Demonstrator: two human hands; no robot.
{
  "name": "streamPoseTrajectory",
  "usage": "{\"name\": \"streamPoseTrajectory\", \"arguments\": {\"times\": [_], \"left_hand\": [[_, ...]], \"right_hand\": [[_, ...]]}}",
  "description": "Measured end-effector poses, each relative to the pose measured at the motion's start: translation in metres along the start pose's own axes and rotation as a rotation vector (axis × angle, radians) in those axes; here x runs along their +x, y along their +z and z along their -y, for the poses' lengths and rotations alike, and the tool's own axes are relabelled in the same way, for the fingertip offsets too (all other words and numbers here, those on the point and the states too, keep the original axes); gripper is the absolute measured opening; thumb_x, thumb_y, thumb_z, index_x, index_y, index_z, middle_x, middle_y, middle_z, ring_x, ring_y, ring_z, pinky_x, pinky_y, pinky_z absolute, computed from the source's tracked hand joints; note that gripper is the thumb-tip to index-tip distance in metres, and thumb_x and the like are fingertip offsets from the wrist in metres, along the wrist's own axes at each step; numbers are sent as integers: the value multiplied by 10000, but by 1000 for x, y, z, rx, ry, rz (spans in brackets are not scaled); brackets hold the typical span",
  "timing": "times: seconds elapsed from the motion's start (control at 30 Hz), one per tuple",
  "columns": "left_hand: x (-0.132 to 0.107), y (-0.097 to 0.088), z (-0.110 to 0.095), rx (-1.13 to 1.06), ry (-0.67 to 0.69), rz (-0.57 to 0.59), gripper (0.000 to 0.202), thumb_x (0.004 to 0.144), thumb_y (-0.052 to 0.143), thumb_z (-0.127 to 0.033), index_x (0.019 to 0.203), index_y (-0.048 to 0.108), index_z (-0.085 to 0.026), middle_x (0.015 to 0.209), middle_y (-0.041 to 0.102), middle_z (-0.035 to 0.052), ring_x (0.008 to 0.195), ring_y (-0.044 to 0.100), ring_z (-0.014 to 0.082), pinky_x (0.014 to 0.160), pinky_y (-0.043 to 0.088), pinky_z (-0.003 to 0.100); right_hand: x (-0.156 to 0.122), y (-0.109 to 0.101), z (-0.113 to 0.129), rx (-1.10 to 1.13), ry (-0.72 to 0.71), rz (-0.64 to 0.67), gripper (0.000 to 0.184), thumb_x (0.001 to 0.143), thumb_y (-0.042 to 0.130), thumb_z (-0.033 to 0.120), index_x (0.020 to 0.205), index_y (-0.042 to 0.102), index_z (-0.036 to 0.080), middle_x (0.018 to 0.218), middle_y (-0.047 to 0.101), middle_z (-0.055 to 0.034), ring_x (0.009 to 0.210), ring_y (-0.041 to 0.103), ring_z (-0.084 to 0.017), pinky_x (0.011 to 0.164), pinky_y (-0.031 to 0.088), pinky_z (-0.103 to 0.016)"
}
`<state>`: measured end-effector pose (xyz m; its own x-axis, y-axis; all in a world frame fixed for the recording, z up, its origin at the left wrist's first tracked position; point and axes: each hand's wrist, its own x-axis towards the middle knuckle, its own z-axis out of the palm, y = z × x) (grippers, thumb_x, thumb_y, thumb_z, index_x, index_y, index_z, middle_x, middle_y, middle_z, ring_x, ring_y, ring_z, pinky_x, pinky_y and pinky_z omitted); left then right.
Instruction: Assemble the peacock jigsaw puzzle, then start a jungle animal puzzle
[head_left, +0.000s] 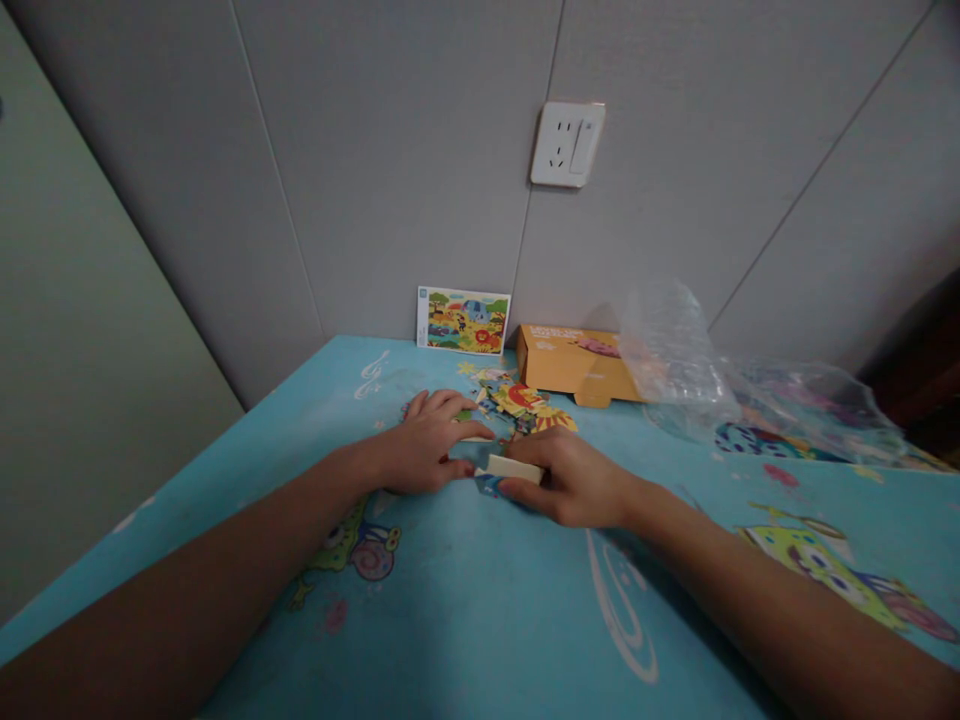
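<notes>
My right hand (574,478) is closed on a puzzle piece (514,468), thumb in front and fingers behind. Its pale, thick edge faces up, and a blue printed side shows below. Just left of it my left hand (429,440) rests low over the table, fingers apart and thumb reaching toward that piece. A pale-edged piece (475,438) shows under the left index finger; whether the finger presses on it I cannot tell. Beyond both hands lies a heap of colourful puzzle pieces (521,398), partly hidden by the fingers.
A picture card (463,322) with cartoon animals leans against the wall. Beside it sits an orange box (570,365) with its flap out. Crumpled clear plastic (679,360) covers the box's right end and printed sheets. The table has a blue cartoon cloth (480,600). A socket (568,145) is on the wall.
</notes>
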<state>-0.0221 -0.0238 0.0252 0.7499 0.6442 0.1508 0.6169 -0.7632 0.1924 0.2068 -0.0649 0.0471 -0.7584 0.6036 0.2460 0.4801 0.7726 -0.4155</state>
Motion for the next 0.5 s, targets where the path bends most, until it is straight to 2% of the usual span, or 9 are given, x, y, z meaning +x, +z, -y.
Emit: {"name": "streamPoseTrajectory", "arguments": {"times": [0.1,0.23,0.37,0.43,0.5], "left_hand": [[1,3,2,29,-31,-16,378,869,560,-278,1245,580,-314,1383,451,95,1325,316,314,1079,206,592],[4,8,5,79,-65,-49,361,893,487,-189,1227,581,-290,1357,471,105,1290,352,302,1061,248,579],[5,10,7,95,-85,-62,381,882,473,-139,1228,572,-266,1355,466,113,1290,344,296,1071,245,561],[4,10,8,86,-76,-62,389,886,471,-147,1234,569,-288,1338,472,101,1277,355,289,1069,251,550],[4,9,7,83,-73,-59,395,895,460,-159,1245,566,-310,1325,476,89,1268,362,284,1065,253,548]], "right_hand": [[0,3,-2,-25,57,-10,286,911,489,345,697,529,160,639,520,-2,570,429,-103,566,291,-240],[0,4,-4,-41,159,-168,303,926,487,408,770,560,159,644,531,-1,564,433,-109,550,287,-237],[0,3,0,-14,104,-324,325,951,459,406,813,601,147,680,565,-26,611,477,-126,594,336,-245],[1,3,2,0,50,-288,325,971,422,360,837,622,141,697,586,-38,645,508,-137,632,360,-253],[1,4,3,14,28,-170,301,975,414,310,911,651,135,752,631,-54,692,547,-148,666,379,-260]]}}
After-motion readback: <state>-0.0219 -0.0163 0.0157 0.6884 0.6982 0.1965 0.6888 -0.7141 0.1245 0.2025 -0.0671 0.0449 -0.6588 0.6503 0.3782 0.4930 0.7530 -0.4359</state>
